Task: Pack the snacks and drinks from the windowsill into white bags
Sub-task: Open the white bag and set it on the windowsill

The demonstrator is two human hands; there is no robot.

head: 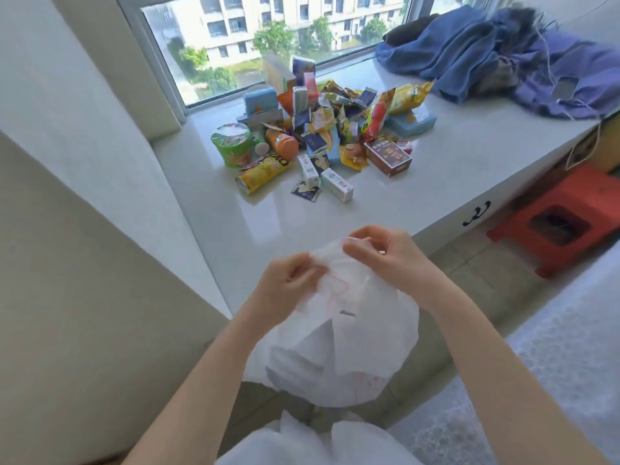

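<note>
Both hands hold a white bag (339, 337) in front of the windowsill (453, 162). The left hand (288, 283) pinches the bag's top edge with curled fingers, and the right hand (385, 256) pinches the gathered plastic just beside it. The bag hangs bulging, with boxy shapes showing through. The pile of snacks and drinks (322, 129) lies on the windowsill near the window, beside blue cloth bags (496, 55). A red stool (563, 216) stands on the floor.

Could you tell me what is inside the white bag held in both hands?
Pale boxy shapes show through the white bag, so it holds something; the film hides what. Both hands pinch its top closed.
</note>
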